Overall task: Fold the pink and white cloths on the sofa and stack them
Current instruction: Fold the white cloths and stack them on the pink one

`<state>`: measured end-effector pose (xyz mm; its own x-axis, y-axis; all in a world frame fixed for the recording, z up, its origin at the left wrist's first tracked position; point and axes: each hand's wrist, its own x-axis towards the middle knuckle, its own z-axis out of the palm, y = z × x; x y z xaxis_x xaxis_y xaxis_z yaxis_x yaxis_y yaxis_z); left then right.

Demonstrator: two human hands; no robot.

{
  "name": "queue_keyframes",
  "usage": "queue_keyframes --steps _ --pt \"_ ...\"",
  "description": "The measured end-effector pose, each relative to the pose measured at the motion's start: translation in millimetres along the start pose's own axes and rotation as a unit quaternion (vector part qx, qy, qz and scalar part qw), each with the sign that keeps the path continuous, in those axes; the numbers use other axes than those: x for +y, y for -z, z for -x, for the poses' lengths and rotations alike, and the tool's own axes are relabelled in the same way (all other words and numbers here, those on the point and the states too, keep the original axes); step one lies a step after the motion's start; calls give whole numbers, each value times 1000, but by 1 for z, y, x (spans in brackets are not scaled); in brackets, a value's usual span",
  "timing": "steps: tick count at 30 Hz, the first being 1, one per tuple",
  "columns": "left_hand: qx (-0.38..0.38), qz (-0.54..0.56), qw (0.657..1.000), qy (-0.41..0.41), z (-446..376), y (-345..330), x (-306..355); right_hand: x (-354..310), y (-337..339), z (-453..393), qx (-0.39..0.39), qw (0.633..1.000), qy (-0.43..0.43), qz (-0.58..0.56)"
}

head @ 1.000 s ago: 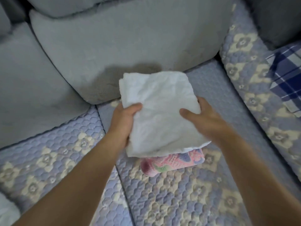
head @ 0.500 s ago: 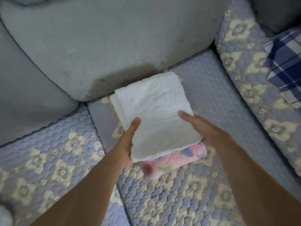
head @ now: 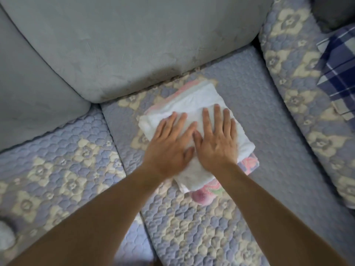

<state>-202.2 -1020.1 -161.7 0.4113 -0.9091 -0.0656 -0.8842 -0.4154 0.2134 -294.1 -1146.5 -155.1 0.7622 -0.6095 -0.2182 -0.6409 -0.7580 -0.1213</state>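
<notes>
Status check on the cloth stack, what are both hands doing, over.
Left hand and right hand flat, pressing the white cloth. White cloth folded, on top of the pink cloth. Nothing in the way.

White cloth point(head: 194, 104) soft, crinkled; pink cloth point(head: 203, 196) fluffy; sofa cover point(head: 192, 227) quilted, matt

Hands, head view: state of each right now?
Left hand: open, fingers straight, pressing flat on the white cloth.
Right hand: open, fingers straight, pressing flat on the same cloth, which lies on the pink cloth.
</notes>
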Motion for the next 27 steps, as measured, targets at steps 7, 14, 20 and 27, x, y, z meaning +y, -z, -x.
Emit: queue_keyframes --steps 7,14,20,27 --pt "-43 -35 990 127 19 -17 -15 24 -10 5 0 989 130 66" --pt "-74 82 986 128 61 8 -20 -21 13 7 -26 999 31 -19" --pt "-84 206 939 262 201 19 -98 -143 25 109 172 961 95 -195" --pt "-94 316 766 551 479 9 -193 -324 -92 238 -346 918 67 -182"
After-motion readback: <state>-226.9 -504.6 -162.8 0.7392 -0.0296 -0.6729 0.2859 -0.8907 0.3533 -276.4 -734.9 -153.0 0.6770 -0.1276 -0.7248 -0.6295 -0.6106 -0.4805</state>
